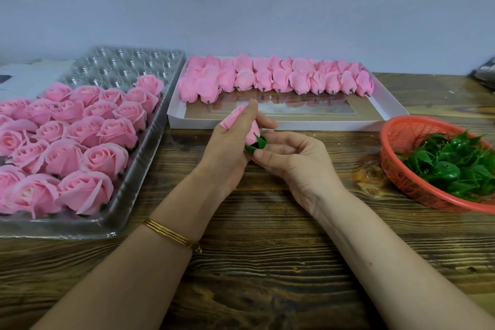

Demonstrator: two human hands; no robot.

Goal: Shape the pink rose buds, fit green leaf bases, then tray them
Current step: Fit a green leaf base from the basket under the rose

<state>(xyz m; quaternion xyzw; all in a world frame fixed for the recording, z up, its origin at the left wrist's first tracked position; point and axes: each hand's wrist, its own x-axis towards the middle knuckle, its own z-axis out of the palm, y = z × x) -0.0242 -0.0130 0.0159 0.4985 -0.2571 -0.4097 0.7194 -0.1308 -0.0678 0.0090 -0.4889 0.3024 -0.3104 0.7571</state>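
Ctr of the wooden table (267,262), just above the wood: left hand (227,153) grips a pink rose bud (237,118), fingers curled round it, tip pointing far-left. Right hand (294,163) sits just beside it, thumb & fingertips pinched on the green leaf base (259,142) at the bud's btm end; base touches bud. Left side: clear tray (128,67) w/ finished roses (88,129) packed in its near part. Far ctr: white box (321,123), unshaped buds (281,78) lined along its far side. Right edge: red basket (401,137) w/ a heap of spare leaf bases (452,169). Gold bangles (171,233) on the left wrist.
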